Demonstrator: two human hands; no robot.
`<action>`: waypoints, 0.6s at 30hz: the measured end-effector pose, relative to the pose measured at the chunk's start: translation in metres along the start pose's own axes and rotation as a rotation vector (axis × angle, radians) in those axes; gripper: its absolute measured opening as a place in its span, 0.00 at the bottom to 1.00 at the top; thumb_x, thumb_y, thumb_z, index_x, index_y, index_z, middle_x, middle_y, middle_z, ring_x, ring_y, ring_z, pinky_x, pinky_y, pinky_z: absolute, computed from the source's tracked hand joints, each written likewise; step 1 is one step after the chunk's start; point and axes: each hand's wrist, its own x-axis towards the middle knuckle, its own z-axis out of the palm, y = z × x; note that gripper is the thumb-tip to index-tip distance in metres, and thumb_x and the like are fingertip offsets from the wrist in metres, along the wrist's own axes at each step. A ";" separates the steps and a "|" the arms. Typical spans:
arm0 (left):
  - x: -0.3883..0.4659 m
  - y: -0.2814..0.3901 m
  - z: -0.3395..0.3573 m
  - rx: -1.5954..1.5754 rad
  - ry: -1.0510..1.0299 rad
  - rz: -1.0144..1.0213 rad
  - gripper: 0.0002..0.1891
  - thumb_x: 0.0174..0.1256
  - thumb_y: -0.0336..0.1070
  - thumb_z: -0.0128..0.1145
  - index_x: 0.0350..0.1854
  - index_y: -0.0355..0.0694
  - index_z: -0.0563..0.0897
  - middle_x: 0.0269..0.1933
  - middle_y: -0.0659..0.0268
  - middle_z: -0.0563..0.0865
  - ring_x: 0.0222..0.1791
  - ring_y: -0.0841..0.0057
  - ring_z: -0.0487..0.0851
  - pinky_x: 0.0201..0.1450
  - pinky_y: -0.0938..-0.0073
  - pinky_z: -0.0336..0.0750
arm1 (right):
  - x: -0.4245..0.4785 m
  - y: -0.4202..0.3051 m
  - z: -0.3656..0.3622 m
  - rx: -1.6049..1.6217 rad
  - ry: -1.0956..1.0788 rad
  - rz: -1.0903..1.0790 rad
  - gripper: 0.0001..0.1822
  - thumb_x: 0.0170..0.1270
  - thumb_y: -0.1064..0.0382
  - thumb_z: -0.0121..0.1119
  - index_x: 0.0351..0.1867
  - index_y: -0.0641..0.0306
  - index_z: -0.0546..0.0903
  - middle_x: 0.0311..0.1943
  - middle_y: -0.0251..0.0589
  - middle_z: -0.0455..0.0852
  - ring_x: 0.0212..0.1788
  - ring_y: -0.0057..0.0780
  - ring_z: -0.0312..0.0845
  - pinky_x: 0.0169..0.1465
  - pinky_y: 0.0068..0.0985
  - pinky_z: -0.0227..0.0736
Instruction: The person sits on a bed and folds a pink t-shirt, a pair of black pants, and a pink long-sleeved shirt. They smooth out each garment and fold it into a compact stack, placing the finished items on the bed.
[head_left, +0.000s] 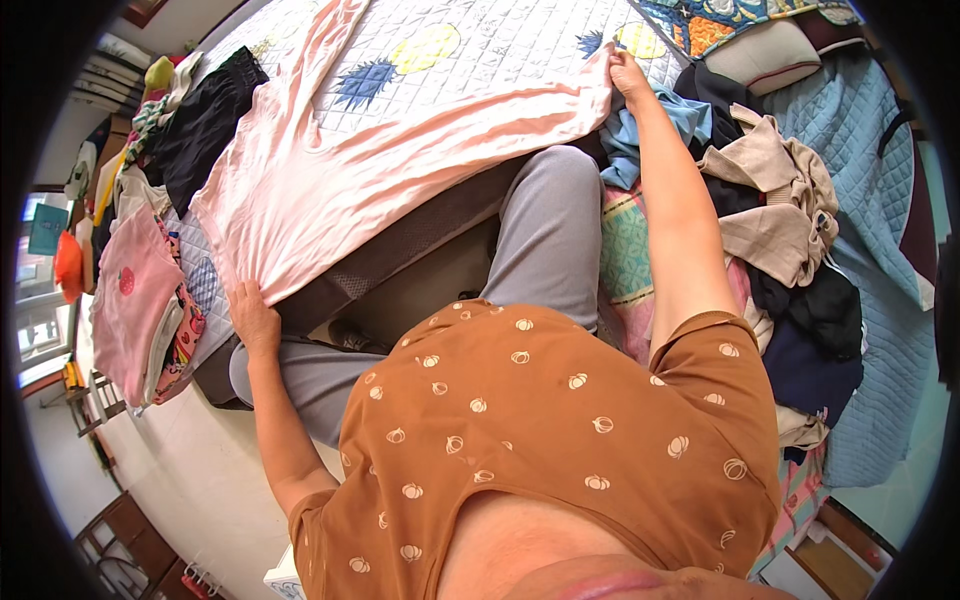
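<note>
A pair of pale pink pants (300, 195) lies spread over the near edge of a white quilted bed cover (480, 67) printed with pineapples. One leg stretches to the right and the other runs up toward the far side. At the waist end, my left hand (255, 315) grips the lower corner of the cloth. My right hand (628, 75) pinches the end of the right-hand leg. Between my hands the fabric is pulled long, with creases along it. Black clothing (206, 127) lies beside the waist end.
Folded clothes (135, 300), a pink piece with a strawberry on top, are stacked at the left. Rumpled garments, among them a beige one (780, 187) and a blue one (637, 142), are heaped at my right. A light-blue quilted cover (877, 390) lies beyond.
</note>
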 end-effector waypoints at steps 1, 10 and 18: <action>-0.001 0.001 0.000 0.000 0.007 -0.001 0.13 0.50 0.19 0.51 0.40 0.35 0.77 0.44 0.51 0.80 0.50 0.48 0.76 0.53 0.52 0.72 | 0.001 0.002 0.003 -0.114 -0.045 -0.031 0.16 0.69 0.64 0.59 0.56 0.61 0.79 0.48 0.36 0.86 0.49 0.29 0.81 0.55 0.25 0.76; 0.000 0.003 0.005 -0.003 0.040 -0.014 0.12 0.52 0.20 0.51 0.40 0.35 0.77 0.43 0.52 0.79 0.50 0.49 0.76 0.54 0.54 0.71 | 0.014 0.011 0.003 -0.004 -0.168 -0.232 0.06 0.63 0.64 0.61 0.38 0.61 0.84 0.37 0.34 0.87 0.40 0.22 0.81 0.47 0.22 0.77; -0.002 0.002 0.005 0.012 0.058 -0.024 0.13 0.52 0.20 0.51 0.41 0.35 0.77 0.44 0.52 0.80 0.50 0.50 0.77 0.55 0.54 0.71 | -0.002 -0.018 -0.081 -0.077 0.441 -0.196 0.04 0.55 0.64 0.64 0.28 0.59 0.81 0.23 0.30 0.82 0.23 0.19 0.76 0.25 0.22 0.73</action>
